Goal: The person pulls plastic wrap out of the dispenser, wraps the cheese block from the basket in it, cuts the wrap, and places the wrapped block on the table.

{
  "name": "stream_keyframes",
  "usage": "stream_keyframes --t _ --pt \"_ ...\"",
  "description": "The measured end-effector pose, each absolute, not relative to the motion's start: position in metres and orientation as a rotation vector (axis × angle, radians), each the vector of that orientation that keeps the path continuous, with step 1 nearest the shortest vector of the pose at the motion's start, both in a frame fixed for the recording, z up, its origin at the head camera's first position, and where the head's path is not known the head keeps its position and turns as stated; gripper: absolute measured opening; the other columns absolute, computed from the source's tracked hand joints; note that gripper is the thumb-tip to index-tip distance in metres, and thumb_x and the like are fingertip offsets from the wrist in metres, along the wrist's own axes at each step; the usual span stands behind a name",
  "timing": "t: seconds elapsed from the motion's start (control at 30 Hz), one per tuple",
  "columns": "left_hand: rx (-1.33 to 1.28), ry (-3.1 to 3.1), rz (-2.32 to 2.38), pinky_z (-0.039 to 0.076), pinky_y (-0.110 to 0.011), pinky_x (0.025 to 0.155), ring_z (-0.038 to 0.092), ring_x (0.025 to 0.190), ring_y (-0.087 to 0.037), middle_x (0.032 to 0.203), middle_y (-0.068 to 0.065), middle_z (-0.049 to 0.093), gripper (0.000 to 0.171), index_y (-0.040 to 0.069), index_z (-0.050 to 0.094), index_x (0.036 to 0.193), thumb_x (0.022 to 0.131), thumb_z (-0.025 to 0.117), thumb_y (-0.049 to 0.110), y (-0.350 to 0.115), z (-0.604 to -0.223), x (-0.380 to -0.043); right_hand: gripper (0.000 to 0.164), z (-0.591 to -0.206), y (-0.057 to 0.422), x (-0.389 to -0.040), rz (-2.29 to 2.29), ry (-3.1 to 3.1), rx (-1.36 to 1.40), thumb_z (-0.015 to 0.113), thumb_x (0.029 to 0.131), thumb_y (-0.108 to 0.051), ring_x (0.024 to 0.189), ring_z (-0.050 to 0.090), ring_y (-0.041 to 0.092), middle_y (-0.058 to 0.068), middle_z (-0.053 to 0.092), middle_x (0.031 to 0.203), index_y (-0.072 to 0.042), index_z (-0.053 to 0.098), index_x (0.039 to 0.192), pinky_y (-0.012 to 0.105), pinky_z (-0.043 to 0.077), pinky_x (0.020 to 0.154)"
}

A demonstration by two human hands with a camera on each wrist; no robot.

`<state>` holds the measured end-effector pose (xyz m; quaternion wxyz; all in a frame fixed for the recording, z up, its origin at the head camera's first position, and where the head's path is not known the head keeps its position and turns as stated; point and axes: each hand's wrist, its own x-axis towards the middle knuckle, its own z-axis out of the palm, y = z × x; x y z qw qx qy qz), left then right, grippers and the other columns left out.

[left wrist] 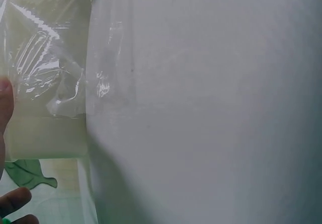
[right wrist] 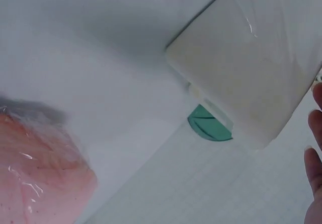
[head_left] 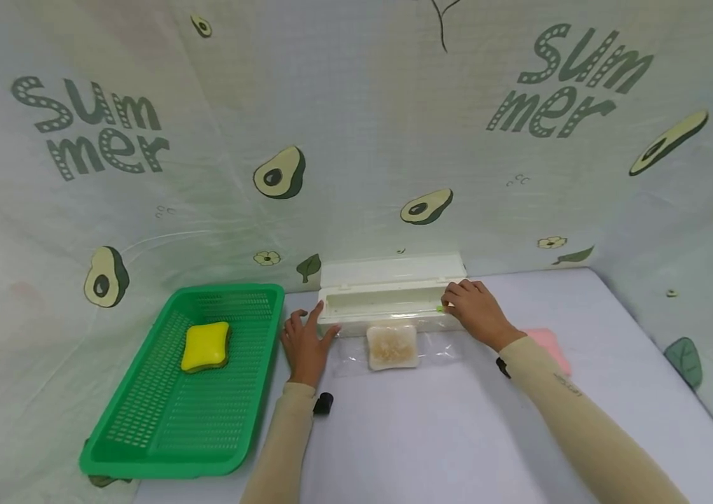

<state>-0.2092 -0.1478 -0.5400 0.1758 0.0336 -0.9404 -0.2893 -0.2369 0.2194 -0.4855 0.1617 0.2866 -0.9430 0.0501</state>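
The long white box (head_left: 388,301) is lying left to right across the middle of the head view, its lid (head_left: 394,267) standing open along the far side. A small green tab (head_left: 440,309) is sitting near the box's right end, so the right hand (head_left: 475,311) is the nearer one; its fingertips are pinching the tab, and the rest of the box is stretching away to the left. The left hand (head_left: 306,343) is bracing the opposite end, fingers loosely spread. Clear film (head_left: 353,353) is lying along the box's near side, with a pale bread slice (head_left: 392,348) resting at its middle on the table (head_left: 426,434).

The left wrist view is showing wrinkled film clinging to the box front and reaching onto the table, faint in the head view. The right wrist view is missing the tab but showing crinkled clear wrapping on the pink piece (head_left: 548,345), which the right forearm (head_left: 577,406) is partly covering in the head view.
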Motion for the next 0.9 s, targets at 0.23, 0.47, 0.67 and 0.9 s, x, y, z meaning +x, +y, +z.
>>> stream_keyframes --t 0.23,0.47,0.67,0.9 --pt "0.089 -2.667 -0.841 0.034 -0.061 0.106 0.045 0.126 -0.043 0.135 -0.024 0.050 0.072 0.020 0.057 0.154 0.091 0.080 0.046 -0.150 -0.544 -0.209 0.012 -0.492 0.249 -0.234 0.251 -2.664 0.783 0.080 0.091 -0.010 0.103 0.059 0.030 0.006 0.066 0.107 -0.009 0.072 0.099 0.051 0.047 0.093" --pt "0.087 -2.656 -0.856 0.034 -0.061 0.104 0.044 0.125 -0.042 0.134 -0.024 0.050 0.070 0.019 0.058 0.154 0.092 0.081 0.042 -0.151 -0.545 -0.210 0.010 -0.495 0.267 -0.235 0.285 -2.645 0.790 0.078 0.093 -0.009 0.104 0.060 0.032 0.007 0.067 0.109 -0.009 0.072 0.101 0.053 0.048 0.092" --pt "0.090 -2.673 -0.838 0.035 -0.061 0.104 0.045 0.125 -0.043 0.134 -0.024 0.050 0.070 0.019 0.057 0.154 0.092 0.081 0.041 -0.148 -0.542 -0.212 0.013 -0.494 0.277 -0.233 0.339 -2.637 0.745 0.080 0.089 -0.004 0.100 0.061 0.033 0.009 0.068 0.106 -0.006 0.071 0.099 0.053 0.047 0.091" --pt "0.033 -2.666 -0.925 0.032 -0.063 0.105 0.042 0.126 -0.045 0.141 -0.027 0.044 0.072 0.014 0.052 0.157 0.095 0.080 0.035 -0.146 -0.538 -0.208 0.015 -0.497 0.261 -0.222 0.449 -2.645 0.585 0.077 0.094 -0.005 0.108 0.061 0.041 0.017 0.068 0.115 -0.001 0.074 0.108 0.060 0.045 0.097"
